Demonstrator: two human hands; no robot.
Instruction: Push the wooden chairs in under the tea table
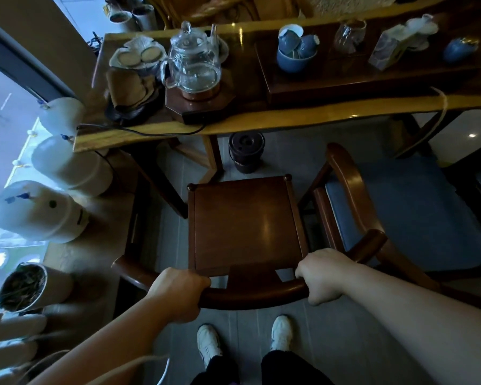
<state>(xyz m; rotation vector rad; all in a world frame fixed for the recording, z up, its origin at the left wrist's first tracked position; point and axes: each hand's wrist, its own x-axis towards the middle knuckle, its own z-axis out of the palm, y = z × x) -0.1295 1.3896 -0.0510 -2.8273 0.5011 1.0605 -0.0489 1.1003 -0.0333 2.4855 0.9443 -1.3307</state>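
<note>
Gripping the curved back rail of a wooden chair (245, 226), both hands are closed round the wood: the left hand (178, 294) wraps the rail left of the centre splat, the right hand (321, 275) wraps it on the right, fingers curled over the top and knuckles up. The chair faces the tea table (261, 119), its bare dark seat out in the open on the grey floor; only the front edge of the seat comes near the table's edge (none of the seat lies under the top). Just beside it on the right stands a second chair (400, 207) with a blue cushion, its curved arm close to the first chair's side, also out from under the table. Under the table, ahead of the first chair's seat, sits a dark round bucket (246, 155). On the top, a glass kettle (193, 62) rests on a dark octagonal base, with a cord running off the table's near edge. Further right are blue cups (296, 50) stacked in a bowl. White jars (39, 212) line a low shelf to the left, by the window. White shoes (208, 345) show at the bottom, behind the chair's back rail.
</note>
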